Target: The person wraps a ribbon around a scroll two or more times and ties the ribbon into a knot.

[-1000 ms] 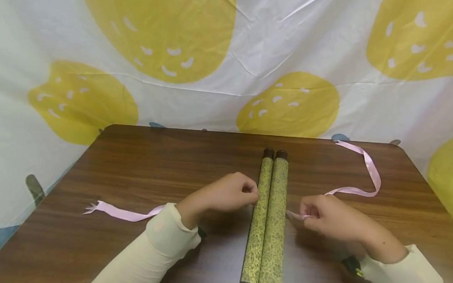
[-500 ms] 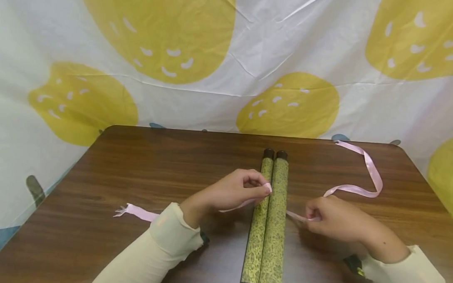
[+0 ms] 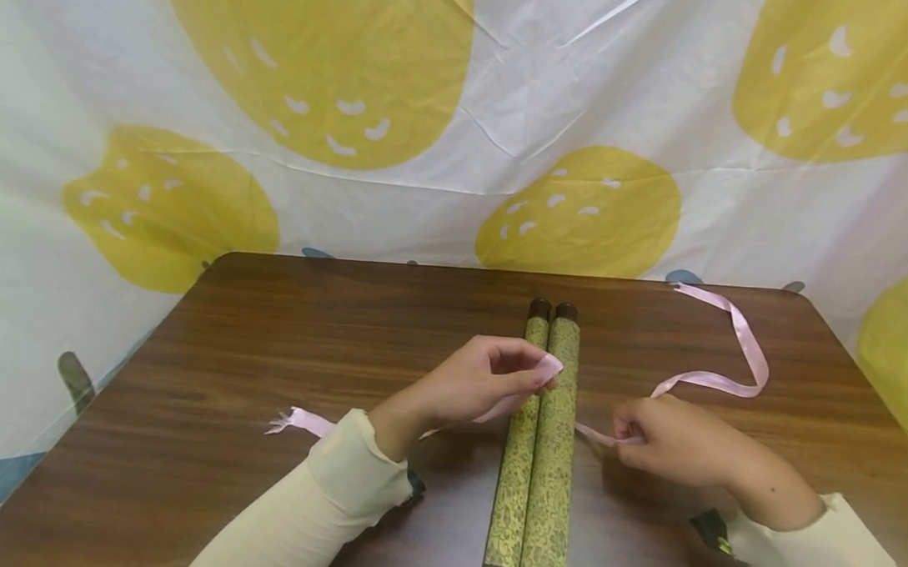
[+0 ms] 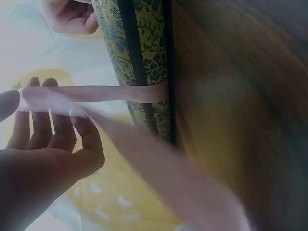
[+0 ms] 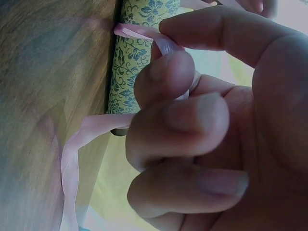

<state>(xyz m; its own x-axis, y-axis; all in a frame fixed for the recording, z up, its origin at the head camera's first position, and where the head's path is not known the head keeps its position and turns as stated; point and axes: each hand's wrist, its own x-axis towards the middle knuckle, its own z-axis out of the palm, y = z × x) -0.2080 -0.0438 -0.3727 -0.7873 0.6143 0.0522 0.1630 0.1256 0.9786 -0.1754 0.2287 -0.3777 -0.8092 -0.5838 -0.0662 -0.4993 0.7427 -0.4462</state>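
A scroll rolled from both ends lies lengthwise on the table, its left roll (image 3: pixel 510 486) and right roll (image 3: pixel 553 454) side by side. Both have green-gold floral brocade and dark end knobs. Pink ribbon (image 4: pixel 110 94) meets the scroll low at its side and emerges on both sides; the part beneath is hidden. Above the left roll, my left hand (image 3: pixel 480 384) pinches one length of ribbon (image 3: pixel 549 368) between thumb and fingers. To the right of the scroll, my right hand (image 3: pixel 677 441) grips the other length of ribbon (image 5: pixel 71 163), fingers curled.
The brown wooden table (image 3: pixel 332 329) ends at a white cloth backdrop (image 3: pixel 397 206) with yellow fruit prints. A frayed ribbon end (image 3: pixel 306 420) lies left of the scroll, and the other ribbon tail (image 3: pixel 748 352) curves toward the back right.
My left hand has moved right, from beside the scroll to above it, lifting the ribbon. The frayed end has slid right across the table. My right hand has shifted only slightly.
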